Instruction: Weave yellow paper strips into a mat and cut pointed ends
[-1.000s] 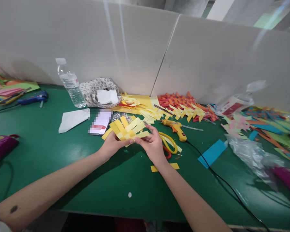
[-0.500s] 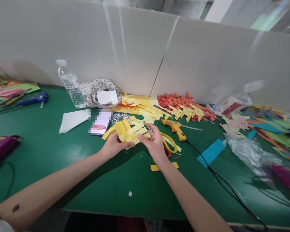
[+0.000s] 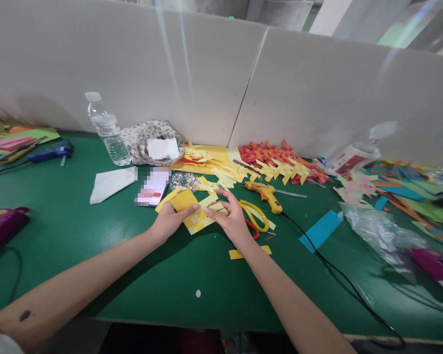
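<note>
Between my hands is a piece of woven yellow paper strips [image 3: 196,223], held just above the green table. My left hand [image 3: 169,219] grips its left side, thumb laid across the top. With thumb and fingers, my right hand [image 3: 229,214] pinches the pale strips at its right end. Scissors [image 3: 265,222] with yellow and red handles lie right behind my right hand, their blades mostly hidden. A loose yellow strip [image 3: 236,254] rests under my right wrist. Behind the weave are a dish of small beads or eyes [image 3: 184,181] and pale paper scraps [image 3: 225,179].
A yellow glue gun [image 3: 266,195] lies right of centre, its black cord running to the front edge. Woven red and yellow paper pieces [image 3: 276,157] line the grey partition. A water bottle [image 3: 109,130], a phone [image 3: 155,186] and a patterned cloth pouch [image 3: 147,137] stand left; a blue strip [image 3: 322,231] lies right.
My left thumb has moved up and right over the woven paper, and the left strips now lie folded flatter. My right hand has shifted slightly left, still pinching the right end.
</note>
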`<state>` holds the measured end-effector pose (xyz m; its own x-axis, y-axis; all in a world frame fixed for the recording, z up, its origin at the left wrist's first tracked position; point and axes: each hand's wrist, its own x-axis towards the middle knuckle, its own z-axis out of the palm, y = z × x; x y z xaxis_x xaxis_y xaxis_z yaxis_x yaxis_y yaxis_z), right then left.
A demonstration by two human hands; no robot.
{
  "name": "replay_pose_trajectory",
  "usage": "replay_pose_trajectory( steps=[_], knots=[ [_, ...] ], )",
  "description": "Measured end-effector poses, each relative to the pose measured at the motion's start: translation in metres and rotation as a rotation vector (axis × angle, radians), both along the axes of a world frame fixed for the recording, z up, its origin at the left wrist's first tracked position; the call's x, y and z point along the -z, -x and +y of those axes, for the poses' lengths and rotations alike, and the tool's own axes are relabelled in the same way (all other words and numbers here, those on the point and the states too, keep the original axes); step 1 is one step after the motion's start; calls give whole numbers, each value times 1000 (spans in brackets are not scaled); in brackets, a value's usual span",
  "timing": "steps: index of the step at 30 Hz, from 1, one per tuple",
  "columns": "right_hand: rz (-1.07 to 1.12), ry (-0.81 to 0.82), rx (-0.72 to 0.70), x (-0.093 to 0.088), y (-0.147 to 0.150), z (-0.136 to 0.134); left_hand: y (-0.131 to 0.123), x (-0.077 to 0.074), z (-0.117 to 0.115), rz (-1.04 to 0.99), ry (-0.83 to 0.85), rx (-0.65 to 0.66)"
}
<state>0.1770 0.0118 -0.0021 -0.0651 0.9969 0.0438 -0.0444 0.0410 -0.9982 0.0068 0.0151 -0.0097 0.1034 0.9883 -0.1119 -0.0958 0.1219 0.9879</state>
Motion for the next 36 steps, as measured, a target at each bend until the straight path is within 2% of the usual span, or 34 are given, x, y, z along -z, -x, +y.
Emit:
replay_pose_trajectory(
  steps=[7, 12, 14, 20, 24, 36],
  knots=[
    [-31, -48, -19, 1, -4, 1, 0, 0, 0, 1, 11, -15],
    [-138, -70, -29, 1, -4, 0, 0, -1, -1, 10, -18, -7],
    [-159, -98, -28, 0, -3, 0, 0, -1, -1, 22, -27, 16],
    [-44, -145, -21, -2, -2, 1, 0, 0, -4, 44, -60, 143],
    [-61, -143, 3, -1, -2, 3, -2, -4, -5, 5, -93, 178],
    [-145, -171, -19, 0, -3, 2, -1, -2, -5, -20, -30, 136]
  ],
)
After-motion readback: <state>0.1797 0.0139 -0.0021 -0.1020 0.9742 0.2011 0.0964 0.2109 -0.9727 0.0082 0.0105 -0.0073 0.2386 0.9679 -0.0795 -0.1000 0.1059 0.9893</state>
